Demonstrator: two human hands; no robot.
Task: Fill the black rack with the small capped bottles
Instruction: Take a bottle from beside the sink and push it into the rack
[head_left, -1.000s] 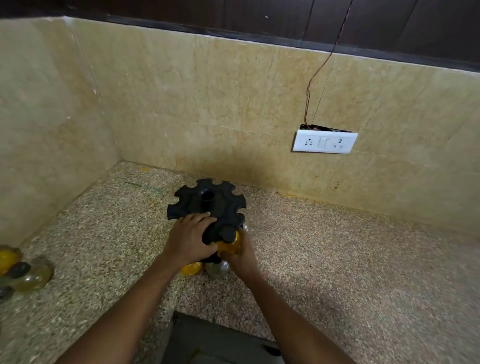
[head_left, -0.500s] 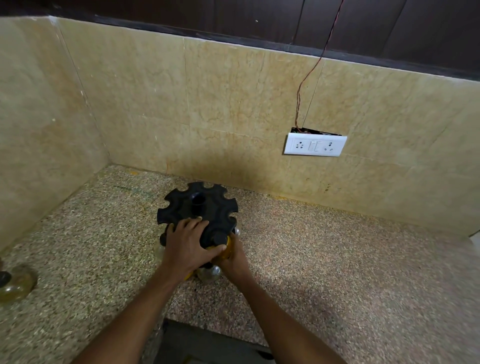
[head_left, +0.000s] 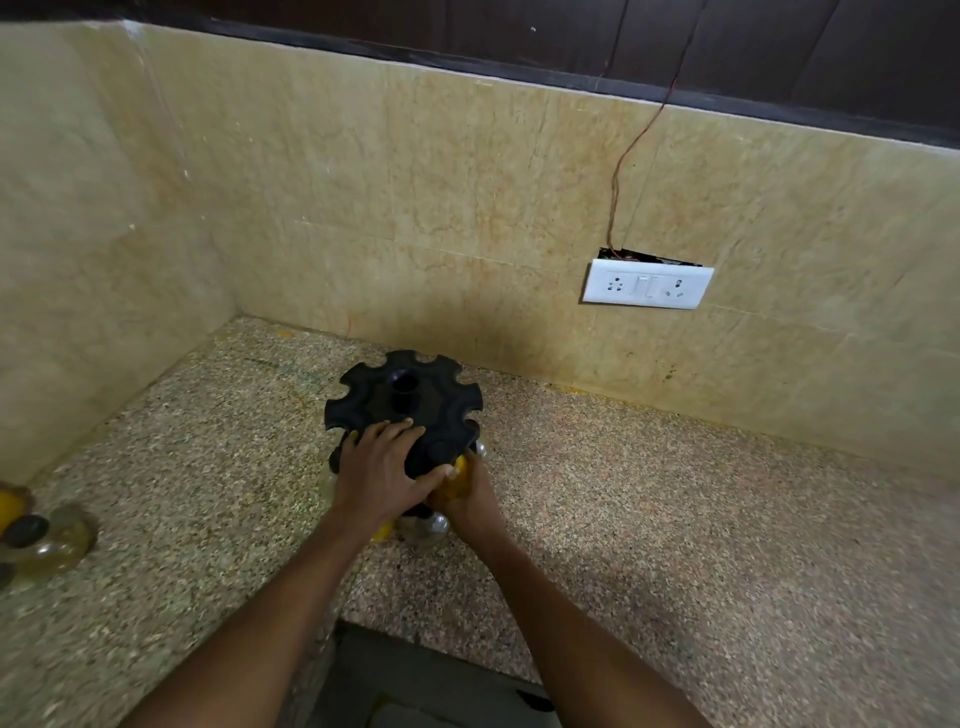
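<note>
A round black rack (head_left: 402, 397) with notched slots around its rim stands on the speckled counter near the back wall. My left hand (head_left: 379, 470) lies flat on the rack's near top edge, fingers spread over it. My right hand (head_left: 470, 501) grips a small yellow-filled bottle (head_left: 457, 480) at the rack's near right side, under the top disc. More small bottles (head_left: 434, 525) sit in the lower tier beneath my hands, partly hidden. Loose capped bottles (head_left: 36, 540) lie at the far left edge of the counter.
Tiled walls close the counter at the back and left. A white switch and socket plate (head_left: 647, 284) with a loose wire hangs on the back wall. The counter's front edge has a dark cut-out (head_left: 415, 680) below my arms.
The yellow bottle has gone further in under the rack's top disc, its black cap no longer showing. My left hand has stayed on the rack. The camera view has shifted slightly.
</note>
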